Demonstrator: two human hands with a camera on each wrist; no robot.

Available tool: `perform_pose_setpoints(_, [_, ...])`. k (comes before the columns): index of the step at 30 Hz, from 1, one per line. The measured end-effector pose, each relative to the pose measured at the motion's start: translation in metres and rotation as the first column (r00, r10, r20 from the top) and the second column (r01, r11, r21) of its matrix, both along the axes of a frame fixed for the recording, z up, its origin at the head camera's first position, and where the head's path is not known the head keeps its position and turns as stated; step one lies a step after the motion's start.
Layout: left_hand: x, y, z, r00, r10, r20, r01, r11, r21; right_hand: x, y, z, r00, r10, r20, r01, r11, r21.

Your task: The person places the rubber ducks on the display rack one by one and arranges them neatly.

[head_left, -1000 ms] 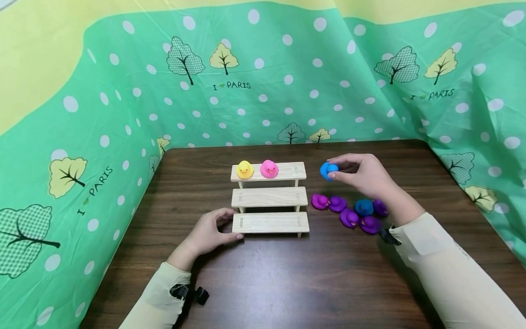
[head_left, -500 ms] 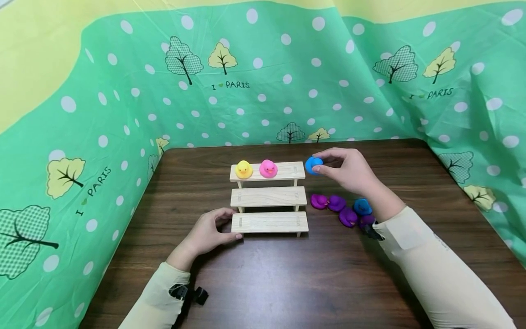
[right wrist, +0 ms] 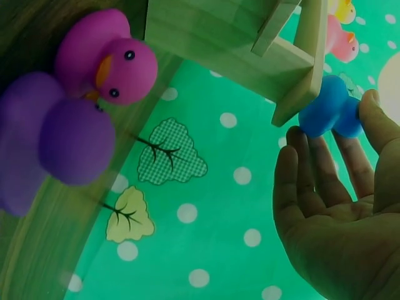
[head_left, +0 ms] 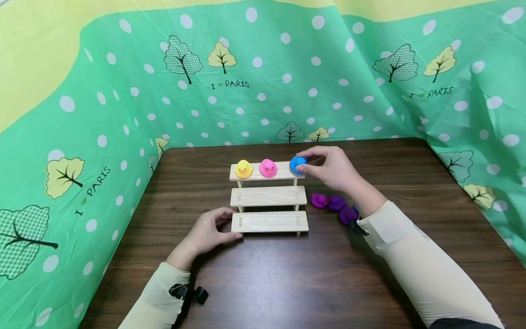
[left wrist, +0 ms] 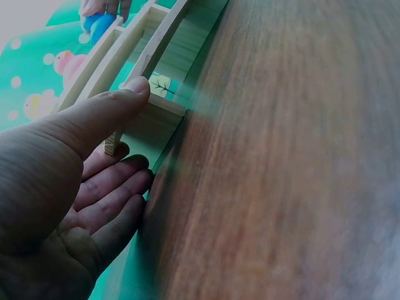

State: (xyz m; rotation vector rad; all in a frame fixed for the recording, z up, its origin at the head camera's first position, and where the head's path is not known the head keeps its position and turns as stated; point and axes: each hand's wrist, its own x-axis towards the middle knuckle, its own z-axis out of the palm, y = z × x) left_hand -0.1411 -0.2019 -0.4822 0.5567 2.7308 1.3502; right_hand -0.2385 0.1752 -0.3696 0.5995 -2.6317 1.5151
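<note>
A three-tier wooden display stand [head_left: 269,197] stands on the table. At its lower left end my left hand [head_left: 208,232] holds the bottom board, thumb at the front edge; the left wrist view shows the fingers behind the board end. My right hand [head_left: 337,170] pinches a blue rubber duck [head_left: 295,164] between thumb and fingers at the top tier's right end. In the right wrist view this blue duck [right wrist: 325,109] is against the board. A yellow rubber duck [head_left: 244,169] and a pink rubber duck [head_left: 268,168] sit to its left on the same tier.
Right of the stand, a magenta duck [head_left: 318,200] and purple ducks [head_left: 336,202] lie on the dark wooden table [head_left: 271,283]. My right forearm covers part of this group. A green dotted cloth [head_left: 263,109] hangs behind and along the sides.
My right hand has carried the blue rubber duck leftward, from beside the stand to the right end of its top tier. My left hand has stayed at the lower board.
</note>
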Motion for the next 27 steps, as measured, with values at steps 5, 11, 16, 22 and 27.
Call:
perform_pose_setpoints(5, [-0.001, 0.0, 0.0, 1.0, -0.006, 0.002, 0.006, 1.0, 0.012, -0.003, -0.006, -0.002, 1.0, 0.009, 0.006, -0.009, 1.0, -0.009])
perform_pose_setpoints(11, [-0.001, 0.0, 0.001, 1.0, -0.007, 0.0, 0.007, 1.0, 0.01, -0.005, -0.011, -0.005, 1.0, 0.023, -0.002, -0.023, 1.0, -0.003])
perform_pose_setpoints(16, [-0.001, 0.0, 0.002, 1.0, -0.008, -0.002, 0.008, 1.0, 0.01, -0.004, -0.014, -0.005, 1.0, 0.021, -0.012, -0.02, 0.999, 0.033])
perform_pose_setpoints(22, [0.0, 0.0, 0.003, 1.0, -0.008, -0.009, 0.008, 1.0, 0.004, -0.004, -0.015, -0.005, 1.0, 0.011, -0.022, -0.009, 0.998, 0.061])
perform_pose_setpoints(27, [0.0, 0.0, 0.003, 1.0, -0.003, -0.008, 0.003, 1.0, -0.009, -0.003, -0.016, -0.005, 1.0, 0.01, -0.021, -0.008, 0.997, 0.075])
